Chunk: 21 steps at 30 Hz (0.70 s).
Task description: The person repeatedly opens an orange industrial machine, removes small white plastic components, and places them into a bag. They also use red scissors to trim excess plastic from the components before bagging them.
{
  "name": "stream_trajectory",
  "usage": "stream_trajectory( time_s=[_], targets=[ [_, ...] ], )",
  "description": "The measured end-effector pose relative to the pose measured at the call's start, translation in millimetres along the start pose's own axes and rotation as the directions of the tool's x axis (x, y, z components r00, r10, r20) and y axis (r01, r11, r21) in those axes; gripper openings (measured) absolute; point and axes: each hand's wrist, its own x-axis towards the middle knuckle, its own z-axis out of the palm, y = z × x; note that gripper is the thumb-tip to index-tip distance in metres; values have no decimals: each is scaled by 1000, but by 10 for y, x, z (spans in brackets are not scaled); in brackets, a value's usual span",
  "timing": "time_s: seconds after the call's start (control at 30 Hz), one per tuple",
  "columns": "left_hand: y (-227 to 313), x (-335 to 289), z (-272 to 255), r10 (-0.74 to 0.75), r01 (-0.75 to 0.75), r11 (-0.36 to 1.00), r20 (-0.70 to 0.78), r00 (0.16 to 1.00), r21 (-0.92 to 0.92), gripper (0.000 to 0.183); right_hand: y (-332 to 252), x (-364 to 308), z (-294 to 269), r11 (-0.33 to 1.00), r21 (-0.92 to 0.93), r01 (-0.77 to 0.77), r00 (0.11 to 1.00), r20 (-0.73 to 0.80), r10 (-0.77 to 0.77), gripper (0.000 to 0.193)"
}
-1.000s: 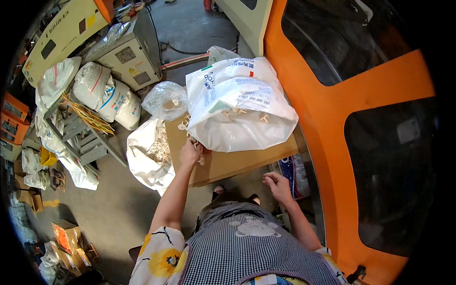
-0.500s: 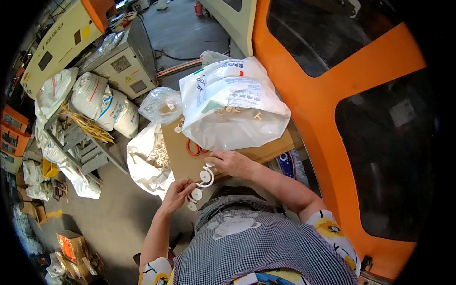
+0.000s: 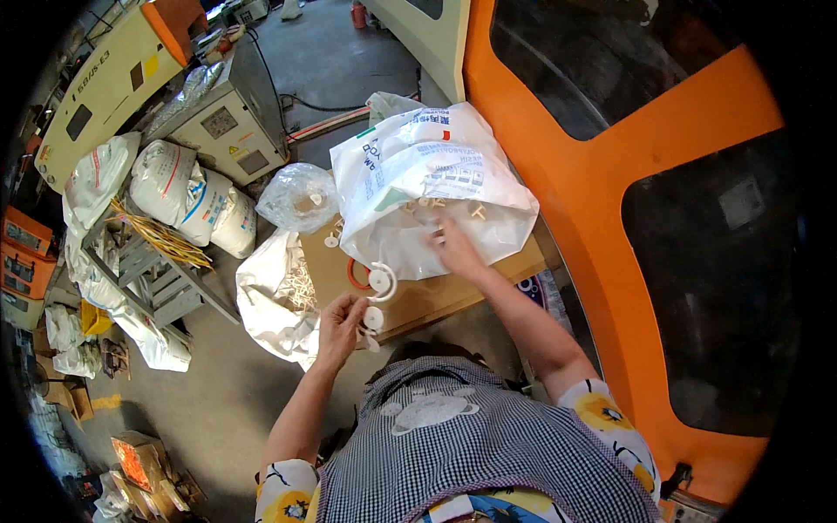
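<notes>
My left hand (image 3: 340,326) pinches a white moulded plastic piece (image 3: 380,281) with several round discs joined by a curved strip. Its curved end reaches over the front of a cardboard sheet (image 3: 423,312). At the mouth of a large white plastic bag (image 3: 418,179), my right hand (image 3: 459,250) is smeared by motion; whether it holds anything cannot be made out. Small T-shaped cream pieces (image 3: 478,211) show through or inside the bag. A red ring-shaped handle (image 3: 352,275) lies on the cardboard, partly behind the plastic piece.
Left of the cardboard stands an open white sack (image 3: 288,288) full of small cream pieces. A clear plastic bag (image 3: 298,197) and a loose white disc piece (image 3: 331,241) lie beyond it. An orange machine panel (image 3: 558,174) rises on the right. Full sacks (image 3: 166,181) and a grey stool (image 3: 157,275) stand left.
My right hand has left the plastic piece and moved forward and right to the bag's mouth. The left hand keeps the piece, whose curved end now points farther forward.
</notes>
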Motion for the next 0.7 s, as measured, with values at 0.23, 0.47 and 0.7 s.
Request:
stream_trajectory(
  time_s=[0.23, 0.47, 0.7],
  targets=[
    [151, -16, 103, -151, 207, 954, 249, 957, -215, 16, -608, -464, -100, 618, 713, -331, 687, 632, -360, 35],
    [370, -171, -302, 447, -754, 294, 613, 651, 587, 10, -817, -665, -366, 990, 137, -24, 340, 933, -121, 20],
    [508, -508, -505, 495, -809, -226, 779, 385, 543, 13, -539, -609, -215, 551, 107, -827, -166, 891, -422, 22]
  ],
)
